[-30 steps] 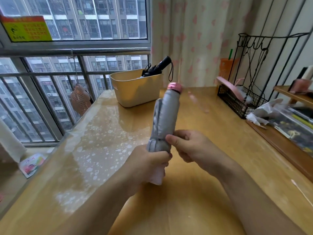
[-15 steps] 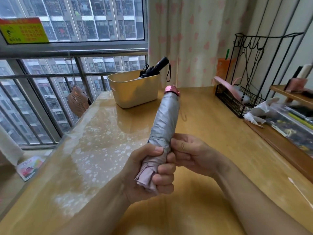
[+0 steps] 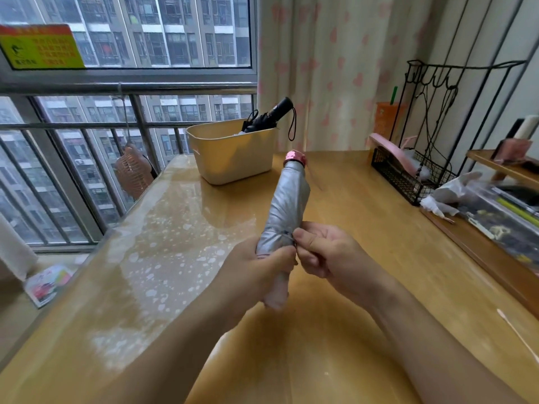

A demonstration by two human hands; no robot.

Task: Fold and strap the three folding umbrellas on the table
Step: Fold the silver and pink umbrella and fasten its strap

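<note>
A folded silver umbrella (image 3: 287, 205) with a pink cap (image 3: 295, 157) points away from me above the wooden table (image 3: 364, 217). My left hand (image 3: 256, 269) grips its lower end, where pink cloth sticks out below the fist. My right hand (image 3: 323, 252) pinches the strap at the umbrella's side, thumb and forefinger pressed against the silver cloth. A black folded umbrella (image 3: 269, 115) leans in the cream bin (image 3: 233, 153) at the table's far side, its handle and wrist loop sticking out. No third umbrella shows.
A black wire rack (image 3: 408, 179) holding a pink item stands at the right, beside a wooden shelf (image 3: 495, 223) of clutter and a white plastic bag (image 3: 455, 193). A cotton swab (image 3: 516, 330) lies near the right edge. Window bars and a curtain stand behind the table.
The silver umbrella has been turned in my hands and raised a little. My left hand's grip shifted on its lower end, and my right hand moved from holding the body to pinching the strap.
</note>
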